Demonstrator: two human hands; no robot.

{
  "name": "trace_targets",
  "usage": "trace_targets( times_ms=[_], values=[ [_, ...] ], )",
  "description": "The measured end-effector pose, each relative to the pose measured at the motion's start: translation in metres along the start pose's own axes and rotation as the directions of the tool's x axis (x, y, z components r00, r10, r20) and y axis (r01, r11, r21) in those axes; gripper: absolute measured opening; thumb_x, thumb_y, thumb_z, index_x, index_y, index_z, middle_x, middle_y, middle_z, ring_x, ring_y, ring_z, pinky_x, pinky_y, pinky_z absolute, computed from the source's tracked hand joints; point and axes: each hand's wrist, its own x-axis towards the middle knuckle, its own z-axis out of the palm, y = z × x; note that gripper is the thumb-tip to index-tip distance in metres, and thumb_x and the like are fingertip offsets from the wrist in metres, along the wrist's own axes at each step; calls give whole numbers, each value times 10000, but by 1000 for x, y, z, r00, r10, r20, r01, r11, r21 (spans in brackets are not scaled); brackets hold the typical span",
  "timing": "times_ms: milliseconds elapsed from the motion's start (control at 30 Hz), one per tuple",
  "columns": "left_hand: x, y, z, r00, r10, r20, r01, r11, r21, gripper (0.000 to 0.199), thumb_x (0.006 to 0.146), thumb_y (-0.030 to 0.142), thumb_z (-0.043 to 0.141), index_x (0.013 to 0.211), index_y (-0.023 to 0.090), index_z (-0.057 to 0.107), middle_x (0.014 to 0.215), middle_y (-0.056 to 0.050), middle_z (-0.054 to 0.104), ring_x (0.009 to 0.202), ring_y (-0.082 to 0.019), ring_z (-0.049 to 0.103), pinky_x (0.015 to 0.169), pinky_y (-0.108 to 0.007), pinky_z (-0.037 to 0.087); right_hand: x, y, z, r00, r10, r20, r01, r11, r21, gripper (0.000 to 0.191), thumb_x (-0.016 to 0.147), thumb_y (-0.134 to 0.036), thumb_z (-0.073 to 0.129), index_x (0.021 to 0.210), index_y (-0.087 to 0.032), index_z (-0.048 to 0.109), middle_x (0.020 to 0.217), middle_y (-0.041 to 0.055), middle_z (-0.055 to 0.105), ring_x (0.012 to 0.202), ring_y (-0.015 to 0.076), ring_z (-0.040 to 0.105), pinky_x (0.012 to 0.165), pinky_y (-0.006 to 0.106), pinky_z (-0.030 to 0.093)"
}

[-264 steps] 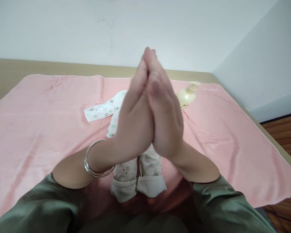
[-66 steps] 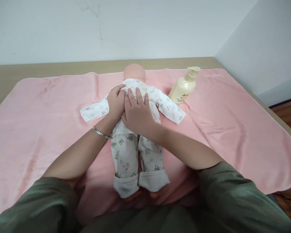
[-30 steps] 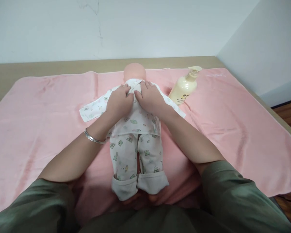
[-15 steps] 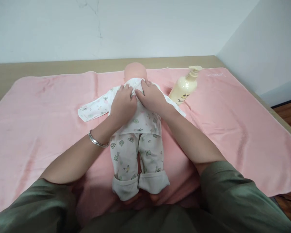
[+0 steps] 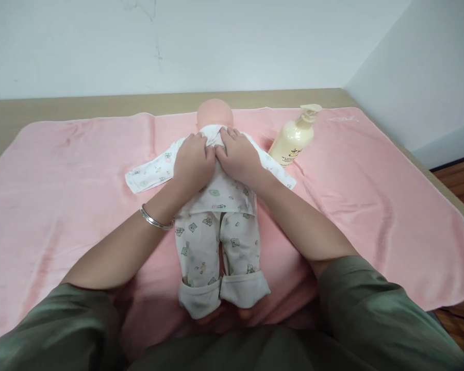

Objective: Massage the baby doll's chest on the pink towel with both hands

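A baby doll [image 5: 214, 112] lies on a pink blanket [image 5: 81, 170], the smooth back of its head toward the wall. It wears a white printed top [image 5: 230, 193] and matching trousers [image 5: 199, 247] with turned-up cuffs. On the upper left of the doll's back rests my left hand [image 5: 194, 161], a silver bangle at its wrist. My right hand [image 5: 238, 156] lies on the upper right of the back. Both hands are flat on the cloth, thumbs close together, with nothing held. The doll's face is hidden.
A pale yellow pump bottle [image 5: 295, 139] leans beside the doll's right-hand sleeve on the blanket. Behind the blanket runs the wooden table edge [image 5: 100, 107], against a white wall [image 5: 216, 46]. Dark wooden flooring [image 5: 462, 185] shows at the far right.
My left hand has shifted slightly to the left, and its fingers have drawn closer together on the doll's back. My right hand has moved a little to the left.
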Motion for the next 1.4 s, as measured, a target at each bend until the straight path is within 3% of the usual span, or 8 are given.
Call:
trace_targets(
  times_ms=[133, 400, 533, 800, 933, 1100, 1233, 1400],
  values=[
    [-5, 1, 7, 997, 63, -35, -64, 997, -33, 272, 927, 244, 437, 1042, 189, 677, 1305, -149, 694, 1376, -335, 548, 1306, -516, 310, 9, 9, 2, 1000, 4, -16, -4, 999, 33, 643, 1011, -282, 330, 1556, 51, 396, 1635, 256, 434, 1552, 375, 373, 1277, 527, 316],
    [19, -24, 0, 998, -63, -17, 60, 985, -160, 298, 905, 309, 482, 1072, 221, 711, 1294, -103, 727, 1296, -306, 611, 1219, -481, 429, -10, -13, 5, 997, 30, -68, -33, 999, -35, 610, 1046, -294, 326, 1541, 49, 423, 1592, 266, 490, 1510, 392, 432, 1272, 547, 311],
    [15, -23, 0, 996, -75, -42, 67, 983, -172, 259, 919, 307, 476, 1011, 240, 708, 1211, -88, 744, 1206, -293, 638, 1177, -470, 460, -20, -25, 7, 994, -14, -111, 5, 997, -83, 606, 1049, -254, 293, 1537, 87, 406, 1601, 303, 458, 1523, 393, 418, 1278, 534, 314],
    [-3, 0, 0, 996, 78, -35, -80, 995, -57, 263, 895, 217, 454, 935, 226, 714, 1214, -102, 734, 1295, -325, 593, 1268, -514, 372, 18, 18, -3, 1000, 21, 8, -21, 995, 100, 587, 1050, -297, 307, 1569, -68, 455, 1620, 189, 487, 1520, 333, 435, 1251, 501, 371],
    [7, -11, 0, 1000, -13, -16, 12, 995, -97, 368, 855, 240, 479, 1106, 217, 747, 1341, -77, 726, 1398, -324, 558, 1309, -539, 328, 2, 1, 3, 997, 52, -56, -51, 999, 15, 580, 1067, -294, 292, 1557, -25, 448, 1599, 233, 496, 1519, 375, 423, 1269, 574, 306],
    [13, -23, 4, 995, -89, -42, 81, 984, -158, 462, 863, 282, 483, 1256, 220, 717, 1451, -88, 671, 1428, -302, 543, 1307, -482, 343, -20, -25, 8, 996, -11, -91, 10, 1000, -22, 585, 1047, -245, 302, 1566, 3, 403, 1661, 244, 397, 1580, 363, 336, 1314, 556, 244],
    [9, -19, 7, 994, -91, -66, 79, 982, -169, 490, 861, 282, 485, 1296, 203, 695, 1452, -107, 660, 1424, -299, 536, 1306, -449, 335, -6, -11, 7, 999, -10, -35, 12, 998, 56, 607, 1015, -290, 368, 1556, -20, 425, 1668, 213, 401, 1582, 342, 332, 1315, 533, 266],
    [8, -17, 10, 995, -69, -70, 61, 992, -112, 526, 861, 284, 464, 1332, 163, 666, 1455, -136, 650, 1411, -302, 543, 1299, -466, 335, 8, 8, 11, 994, 20, -104, -9, 994, 107, 608, 1007, -344, 379, 1491, 11, 480, 1582, 236, 510, 1519, 365, 414, 1274, 539, 324]
  ],
)
